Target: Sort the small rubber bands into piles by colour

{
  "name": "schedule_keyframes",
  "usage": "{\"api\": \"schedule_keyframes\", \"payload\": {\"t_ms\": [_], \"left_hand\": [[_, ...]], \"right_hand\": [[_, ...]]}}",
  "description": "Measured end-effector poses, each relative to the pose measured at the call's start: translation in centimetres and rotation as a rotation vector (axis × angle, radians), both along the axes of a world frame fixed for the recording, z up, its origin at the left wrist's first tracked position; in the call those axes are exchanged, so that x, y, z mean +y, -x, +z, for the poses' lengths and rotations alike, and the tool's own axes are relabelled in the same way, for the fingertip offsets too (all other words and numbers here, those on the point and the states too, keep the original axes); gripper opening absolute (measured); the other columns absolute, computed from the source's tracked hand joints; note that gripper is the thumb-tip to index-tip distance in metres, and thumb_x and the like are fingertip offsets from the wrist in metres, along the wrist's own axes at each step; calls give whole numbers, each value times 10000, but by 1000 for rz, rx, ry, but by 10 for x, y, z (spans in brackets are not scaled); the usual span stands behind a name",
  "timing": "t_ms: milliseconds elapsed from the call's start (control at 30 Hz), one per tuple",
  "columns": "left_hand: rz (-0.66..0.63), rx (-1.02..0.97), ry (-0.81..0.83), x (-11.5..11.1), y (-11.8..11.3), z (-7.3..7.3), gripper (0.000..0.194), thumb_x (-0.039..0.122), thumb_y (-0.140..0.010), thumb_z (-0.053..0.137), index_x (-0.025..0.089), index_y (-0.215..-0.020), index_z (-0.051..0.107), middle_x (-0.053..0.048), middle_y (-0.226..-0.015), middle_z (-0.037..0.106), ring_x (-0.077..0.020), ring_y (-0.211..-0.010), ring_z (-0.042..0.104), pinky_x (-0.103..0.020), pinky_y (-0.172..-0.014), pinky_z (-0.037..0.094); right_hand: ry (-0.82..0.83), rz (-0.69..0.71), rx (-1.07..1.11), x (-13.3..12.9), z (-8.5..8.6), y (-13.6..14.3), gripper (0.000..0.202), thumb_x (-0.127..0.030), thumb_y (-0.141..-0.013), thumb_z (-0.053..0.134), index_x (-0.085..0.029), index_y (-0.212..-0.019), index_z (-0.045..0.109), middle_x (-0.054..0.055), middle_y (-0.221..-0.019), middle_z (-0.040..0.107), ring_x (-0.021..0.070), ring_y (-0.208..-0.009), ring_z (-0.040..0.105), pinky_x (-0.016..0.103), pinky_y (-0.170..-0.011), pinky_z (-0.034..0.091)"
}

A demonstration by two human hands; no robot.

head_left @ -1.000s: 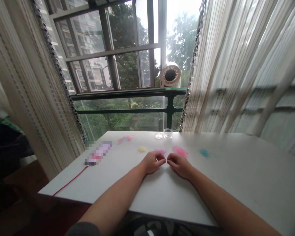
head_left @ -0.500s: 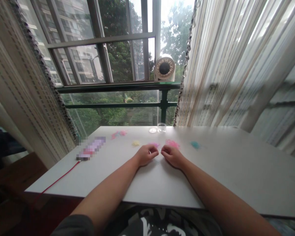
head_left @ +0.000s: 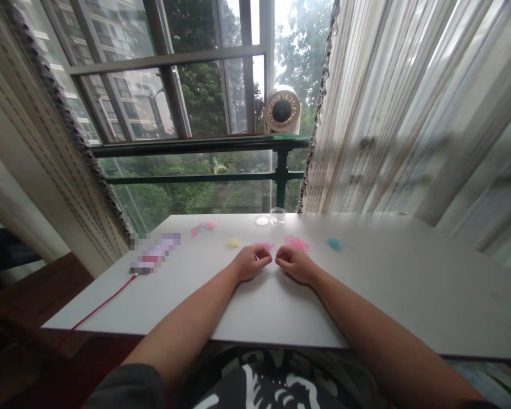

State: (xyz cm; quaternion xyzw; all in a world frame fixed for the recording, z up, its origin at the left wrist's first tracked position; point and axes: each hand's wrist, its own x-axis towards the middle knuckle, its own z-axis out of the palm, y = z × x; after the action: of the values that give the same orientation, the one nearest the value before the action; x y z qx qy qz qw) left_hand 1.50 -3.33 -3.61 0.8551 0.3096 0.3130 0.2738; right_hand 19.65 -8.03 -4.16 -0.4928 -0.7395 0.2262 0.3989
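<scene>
My left hand (head_left: 252,263) and my right hand (head_left: 294,264) face each other just above the white table, a narrow gap between them. On each, thumb and fingers are pinched together; whatever lies in them is too small to make out. A purple pile of small bits (head_left: 264,246) shows just behind my left fingers, partly covered. Behind my right hand spreads a pink pile (head_left: 297,244). To the left is a small yellow pile (head_left: 233,243), and a teal pile (head_left: 334,243) lies to the right.
A clear round container (head_left: 277,217) and its lid (head_left: 262,220) stand at the table's back edge. Farther left is a mixed pink and blue pile (head_left: 204,228). A blurred-out phone-like object (head_left: 156,253) has a red cable (head_left: 104,304). A white fan (head_left: 282,111) stands by the window.
The whole view has shifted slightly, with the scene a little higher and to the left. Both hands stay pinched close together in nearly the same place over the table.
</scene>
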Motion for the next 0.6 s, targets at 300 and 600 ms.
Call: {"api": "schedule_keyframes", "payload": {"t_ms": [300, 600], "left_hand": [[0, -3, 10, 1, 1, 0, 216, 327, -769, 562, 131, -797, 649, -14, -697, 626, -102, -606, 506, -210, -569, 406], [8, -6, 7, 2, 2, 0, 207, 315, -766, 563, 131, -796, 652, -15, -707, 633, -105, -618, 511, -214, -596, 412]], "right_hand": [[1, 9, 15, -2, 2, -1, 63, -219, -707, 525, -166, -674, 535, -41, -550, 467, 104, -520, 401, 235, -507, 307], [24, 24, 31, 1, -1, -4, 80, -242, -720, 528, -170, -685, 527, -53, -517, 435, 99, -492, 388, 231, -483, 303]]}}
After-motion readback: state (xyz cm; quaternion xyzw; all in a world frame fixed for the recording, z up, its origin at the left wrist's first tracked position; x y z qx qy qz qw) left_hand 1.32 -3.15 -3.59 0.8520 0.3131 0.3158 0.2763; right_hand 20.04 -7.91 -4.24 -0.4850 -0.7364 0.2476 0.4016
